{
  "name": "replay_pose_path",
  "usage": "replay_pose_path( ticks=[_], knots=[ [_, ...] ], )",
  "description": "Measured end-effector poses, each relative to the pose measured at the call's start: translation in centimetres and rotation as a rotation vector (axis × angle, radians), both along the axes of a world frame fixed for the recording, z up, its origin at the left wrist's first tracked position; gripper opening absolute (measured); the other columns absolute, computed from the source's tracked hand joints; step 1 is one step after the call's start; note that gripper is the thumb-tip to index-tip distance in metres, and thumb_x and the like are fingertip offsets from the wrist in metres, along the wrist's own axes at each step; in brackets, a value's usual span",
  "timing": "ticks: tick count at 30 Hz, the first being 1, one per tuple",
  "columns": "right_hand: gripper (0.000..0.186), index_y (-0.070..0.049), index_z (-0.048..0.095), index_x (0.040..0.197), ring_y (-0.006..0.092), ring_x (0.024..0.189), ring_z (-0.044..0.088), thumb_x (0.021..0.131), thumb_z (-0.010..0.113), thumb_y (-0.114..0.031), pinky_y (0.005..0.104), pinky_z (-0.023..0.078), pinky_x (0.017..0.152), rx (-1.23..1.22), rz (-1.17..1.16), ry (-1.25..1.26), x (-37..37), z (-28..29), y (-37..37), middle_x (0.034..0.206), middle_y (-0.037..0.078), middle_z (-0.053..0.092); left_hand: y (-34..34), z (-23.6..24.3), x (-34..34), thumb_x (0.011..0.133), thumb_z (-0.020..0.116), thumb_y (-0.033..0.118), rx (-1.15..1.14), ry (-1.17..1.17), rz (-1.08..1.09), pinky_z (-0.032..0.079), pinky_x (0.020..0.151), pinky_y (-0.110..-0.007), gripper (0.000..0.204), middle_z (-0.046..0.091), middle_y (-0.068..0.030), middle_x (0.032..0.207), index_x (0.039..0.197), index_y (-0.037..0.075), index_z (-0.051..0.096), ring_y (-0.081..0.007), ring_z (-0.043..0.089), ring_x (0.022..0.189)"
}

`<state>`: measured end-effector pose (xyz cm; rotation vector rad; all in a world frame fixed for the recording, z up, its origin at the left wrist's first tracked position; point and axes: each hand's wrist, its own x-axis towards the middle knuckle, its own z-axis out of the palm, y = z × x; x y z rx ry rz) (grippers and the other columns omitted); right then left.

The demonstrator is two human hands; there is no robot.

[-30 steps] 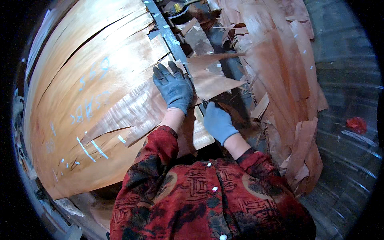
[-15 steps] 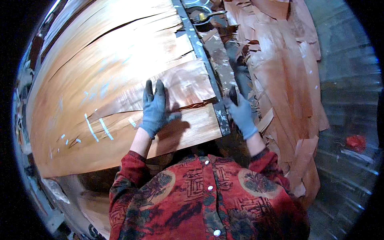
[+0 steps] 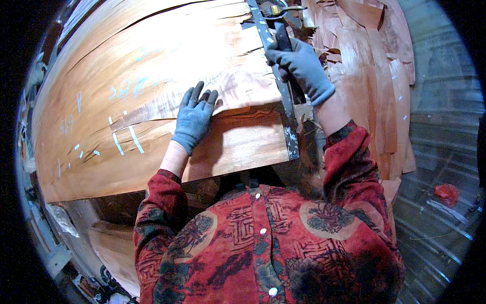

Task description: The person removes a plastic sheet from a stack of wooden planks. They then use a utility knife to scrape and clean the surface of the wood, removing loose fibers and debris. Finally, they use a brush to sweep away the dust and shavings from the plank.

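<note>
My left hand (image 3: 193,120), in a grey-blue glove with dark fingertips, lies open on a pale veneer strip (image 3: 245,93) with its fingers spread. The strip lies over a larger wood veneer sheet (image 3: 238,144), and a dark, ragged gap (image 3: 248,112) runs along its near edge. Further right and farther away, my gloved right hand (image 3: 305,68) is closed round a long, dark, flat tool (image 3: 282,36), whose exact kind I cannot make out. It is held beside the paint-specked dark bar (image 3: 290,134) along the sheet's right edge.
Torn veneer scraps (image 3: 354,76) pile up right of the bar. A roundish container (image 3: 283,11) with a yellow piece stands at the top. Pale tape strips (image 3: 135,139) stick to the sheet at left. A red crumpled thing (image 3: 446,194) lies on the floor at right.
My right hand has moved away from me along the bar with the dark tool. My left hand has shifted slightly nearer me and its fingers have spread. The whole view has shifted a little.
</note>
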<state>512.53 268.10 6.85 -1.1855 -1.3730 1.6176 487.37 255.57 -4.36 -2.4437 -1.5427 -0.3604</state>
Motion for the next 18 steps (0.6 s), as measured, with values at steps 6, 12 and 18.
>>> replay_pose_path(
  ticks=[6,12,18],
  knots=[
    [0.024,-0.006,0.061,0.098,0.0025,0.046,0.044,0.081,0.066,-0.022,0.0168,0.034,0.041,0.135,-0.106,0.087,2.3,2.7,-1.8,0.074,0.0,0.059,0.1,6.6,0.0,0.075,0.052,-0.01,0.259,-0.147,0.325,0.042,0.098,-0.033,0.055,0.039,-0.0189,0.135,0.126,0.01,0.052,-0.03,0.041,0.124],
    [0.018,-0.006,0.059,0.086,0.0043,0.044,0.045,0.08,0.068,-0.021,0.0189,0.033,0.038,-0.072,-0.315,-0.037,8.4,-2.8,-6.7,0.066,-0.001,0.058,-2.4,2.8,1.4,0.082,0.064,0.014,0.258,-0.089,0.308,0.034,0.101,-0.04,0.04,0.058,-0.004,0.121,0.121,0.017,0.056,-0.032,0.04,0.125],
    [0.016,-0.007,0.06,0.09,0.0048,0.043,0.046,0.082,0.065,-0.019,0.02,0.035,0.038,-0.239,-0.394,-0.038,11.8,-7.2,-11.6,0.068,0.0,0.06,-3.5,-3.5,2.9,0.08,0.066,0.032,0.211,-0.002,0.193,0.027,0.105,-0.043,0.048,0.055,-0.0002,0.125,0.123,0.02,0.051,-0.0306,0.04,0.125]
  ],
)
